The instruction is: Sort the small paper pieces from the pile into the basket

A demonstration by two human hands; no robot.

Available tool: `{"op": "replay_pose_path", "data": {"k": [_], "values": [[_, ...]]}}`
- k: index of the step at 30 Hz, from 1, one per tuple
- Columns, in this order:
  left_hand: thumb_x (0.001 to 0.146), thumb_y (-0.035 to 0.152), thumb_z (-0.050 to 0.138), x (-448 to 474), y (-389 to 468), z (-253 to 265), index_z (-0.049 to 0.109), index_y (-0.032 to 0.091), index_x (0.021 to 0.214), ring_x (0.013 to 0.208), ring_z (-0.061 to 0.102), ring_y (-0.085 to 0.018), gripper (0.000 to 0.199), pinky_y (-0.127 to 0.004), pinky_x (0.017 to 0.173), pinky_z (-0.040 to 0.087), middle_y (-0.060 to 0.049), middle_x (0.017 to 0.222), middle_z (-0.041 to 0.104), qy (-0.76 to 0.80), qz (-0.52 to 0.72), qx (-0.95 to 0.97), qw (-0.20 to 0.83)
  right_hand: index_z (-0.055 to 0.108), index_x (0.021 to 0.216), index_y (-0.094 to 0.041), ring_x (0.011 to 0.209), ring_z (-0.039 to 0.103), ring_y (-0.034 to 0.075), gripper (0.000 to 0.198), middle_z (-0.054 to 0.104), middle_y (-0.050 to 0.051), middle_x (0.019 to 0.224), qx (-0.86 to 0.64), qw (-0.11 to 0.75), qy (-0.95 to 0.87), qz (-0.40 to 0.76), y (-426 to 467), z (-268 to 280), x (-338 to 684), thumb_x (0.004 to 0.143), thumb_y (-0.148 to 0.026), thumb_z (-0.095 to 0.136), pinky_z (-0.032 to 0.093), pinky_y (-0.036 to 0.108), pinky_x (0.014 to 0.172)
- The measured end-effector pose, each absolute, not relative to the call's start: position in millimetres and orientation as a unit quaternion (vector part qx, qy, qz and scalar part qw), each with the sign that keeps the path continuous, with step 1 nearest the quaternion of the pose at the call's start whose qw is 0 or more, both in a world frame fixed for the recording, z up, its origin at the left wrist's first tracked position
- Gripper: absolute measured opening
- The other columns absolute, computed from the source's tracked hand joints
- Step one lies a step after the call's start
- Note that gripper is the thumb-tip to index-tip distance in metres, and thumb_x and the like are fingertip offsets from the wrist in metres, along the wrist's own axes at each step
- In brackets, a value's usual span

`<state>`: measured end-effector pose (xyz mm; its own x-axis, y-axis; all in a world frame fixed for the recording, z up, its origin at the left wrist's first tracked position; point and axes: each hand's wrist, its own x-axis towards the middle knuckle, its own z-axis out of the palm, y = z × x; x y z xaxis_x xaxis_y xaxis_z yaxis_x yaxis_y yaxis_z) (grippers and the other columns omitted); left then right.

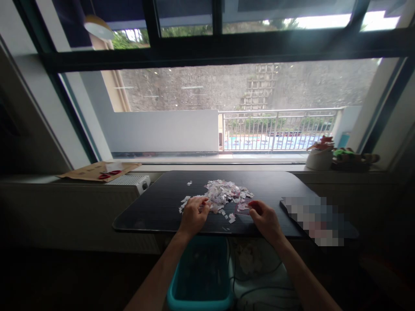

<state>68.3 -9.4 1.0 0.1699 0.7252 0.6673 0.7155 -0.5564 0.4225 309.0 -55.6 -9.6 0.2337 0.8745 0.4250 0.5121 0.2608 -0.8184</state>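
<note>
A loose heap of small white paper pieces (223,192) lies on the dark table (155,203), with stray bits around its edges. My left hand (194,214) is at the heap's left side, its fingers curled in toward the thumb; whatever is between them cannot be made out. At the heap's right, my right hand (264,215) pinches the edge of a small clear plastic bag (241,211) with a reddish rim. Some paper pieces show in or under the bag; I cannot tell which.
Below the table's near edge stands a teal plastic bin (173,285). A pixelated flat item (314,222) rests at the table's right. On the sill are a brown paper bag (84,172), red-handled scissors (110,174) and a white pot (319,159). Cables run beneath the table.
</note>
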Motion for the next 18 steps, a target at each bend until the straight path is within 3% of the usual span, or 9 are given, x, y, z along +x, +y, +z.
{"op": "replay_pose_path", "data": {"k": [18], "values": [[0.08,0.031,0.05,69.3,-10.2,1.6,0.064,0.018,0.092,0.093,0.055,-0.021,0.022,-0.037,0.085,0.045,-0.006,0.091,0.065,0.472,0.44,0.763,0.008,0.063,0.087,-0.018,0.061,0.058,0.015,0.022,0.066,0.002,0.073,-0.563,0.52,-0.619,0.169,-56.5,-10.1,308.2,0.072,-0.029,0.05,0.045,0.026,0.06]]}}
